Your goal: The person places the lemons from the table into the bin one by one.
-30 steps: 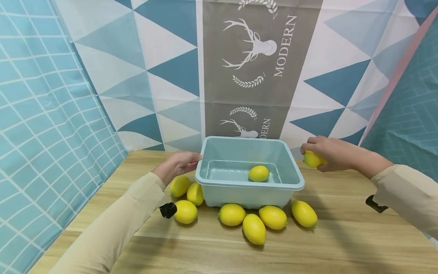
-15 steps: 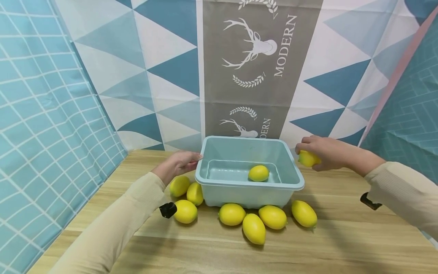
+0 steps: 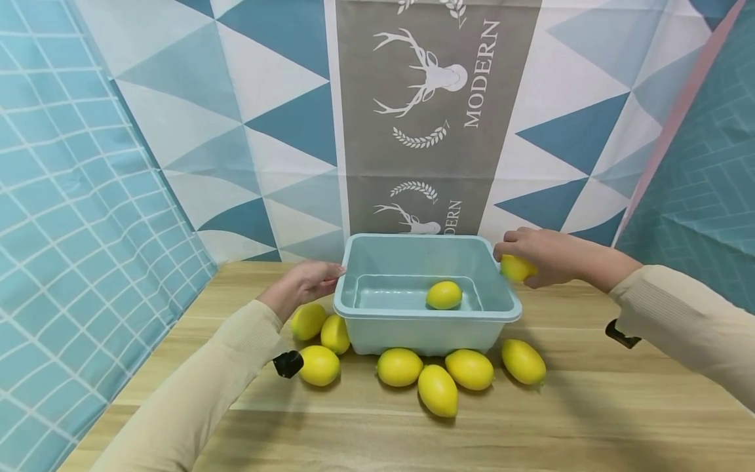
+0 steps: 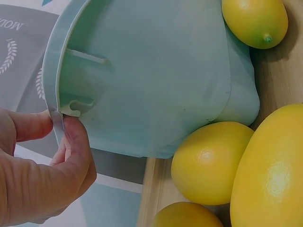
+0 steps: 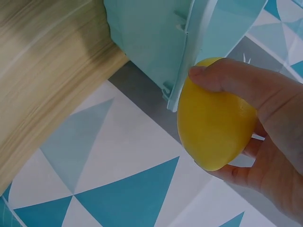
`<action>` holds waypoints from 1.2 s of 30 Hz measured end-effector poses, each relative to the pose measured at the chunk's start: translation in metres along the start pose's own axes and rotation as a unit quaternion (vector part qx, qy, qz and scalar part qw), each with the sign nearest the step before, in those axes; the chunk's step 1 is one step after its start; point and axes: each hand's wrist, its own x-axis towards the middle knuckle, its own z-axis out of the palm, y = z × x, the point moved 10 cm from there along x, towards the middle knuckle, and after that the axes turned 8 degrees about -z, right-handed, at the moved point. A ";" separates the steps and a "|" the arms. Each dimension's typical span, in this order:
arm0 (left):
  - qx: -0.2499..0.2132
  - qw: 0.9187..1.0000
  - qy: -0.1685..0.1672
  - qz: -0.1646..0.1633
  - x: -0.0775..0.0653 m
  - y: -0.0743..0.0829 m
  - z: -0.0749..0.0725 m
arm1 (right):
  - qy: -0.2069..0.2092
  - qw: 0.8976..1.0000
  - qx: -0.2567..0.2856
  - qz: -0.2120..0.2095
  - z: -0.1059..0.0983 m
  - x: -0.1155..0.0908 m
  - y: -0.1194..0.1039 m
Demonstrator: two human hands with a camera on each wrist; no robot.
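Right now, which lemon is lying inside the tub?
The lone lemon on the floor of the tub; the right hand holds another lemon, and the rest lie on the table.

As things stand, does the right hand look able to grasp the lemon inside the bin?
Probably not: the right hand is occupied, gripping another lemon near the light-blue bin. Nothing covers the lemon inside, so the way from above looks free.

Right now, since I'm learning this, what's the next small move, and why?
Probably ease the right hand leftward over the bin: its held lemon is by the right rim, another lemon lies inside, and the left hand pinches the left rim.
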 end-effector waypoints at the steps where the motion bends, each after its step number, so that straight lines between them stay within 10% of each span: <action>1: 0.000 1.000 -0.001 0.000 0.000 0.000 0.000 | 0.000 1.000 -0.001 -0.001 -0.001 0.001 -0.001; 36: -0.004 1.000 -0.001 0.003 -0.002 -0.002 -0.001 | -0.029 0.999 0.001 -0.026 0.004 0.037 -0.022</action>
